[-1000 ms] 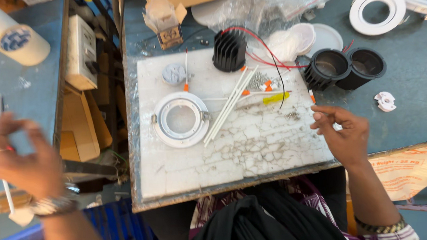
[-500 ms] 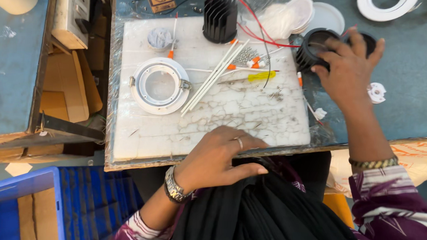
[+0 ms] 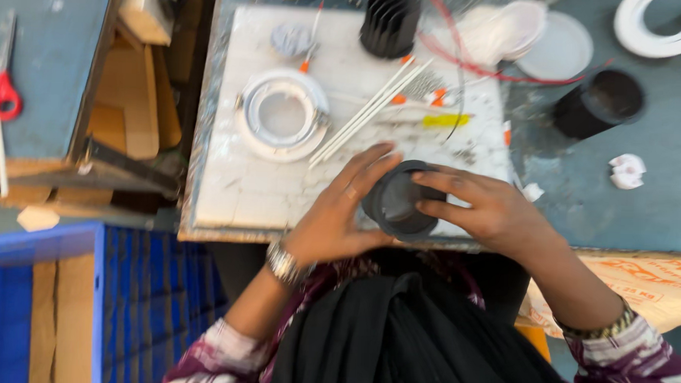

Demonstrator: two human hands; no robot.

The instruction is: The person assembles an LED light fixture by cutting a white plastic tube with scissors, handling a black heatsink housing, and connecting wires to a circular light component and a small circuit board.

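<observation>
- Both hands, left hand [image 3: 339,214] and right hand [image 3: 493,213], are clamped on a black cup-shaped housing [image 3: 398,203] at the near edge of the white slab [image 3: 226,186].
- White trim ring [image 3: 283,114], finned heat sink [image 3: 390,21] and second black housing [image 3: 598,103] lie untouched farther off; assembly looks barely begun.

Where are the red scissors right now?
In the head view, the red scissors lie at the far left on the blue-grey side table, well away from both hands.

Black round cup-shaped housing [image 3: 398,205], seemingly hollow, open end up, over the white slab's near edge
</observation>
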